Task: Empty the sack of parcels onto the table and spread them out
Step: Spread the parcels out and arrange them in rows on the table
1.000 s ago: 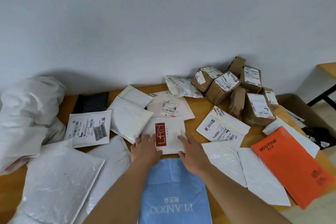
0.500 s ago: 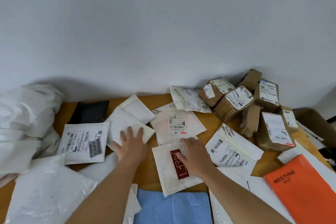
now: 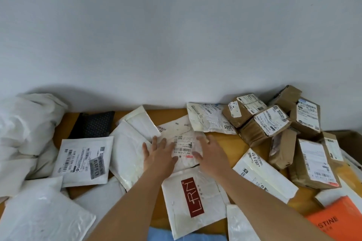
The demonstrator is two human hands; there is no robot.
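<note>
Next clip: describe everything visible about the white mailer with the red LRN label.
The LRN mailer is a white padded-looking plastic envelope, slightly crinkled, lying flat and a little skewed on the table near the front edge. A dark red rectangular label with pale "LRN" lettering runs along its length. Its far edge overlaps the barcode mailer; its near corner lies over a blue bag. Both forearms pass over its sides; neither hand holds it.

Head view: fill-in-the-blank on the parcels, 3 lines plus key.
1. The white mailer nearest the person's arms carries a ____ panel printed LRN.
2. The MISTINE parcel at lower right is ____.
3. The cardboard boxes are piled at the table's ____ side.

Missing: red; orange; right
</note>
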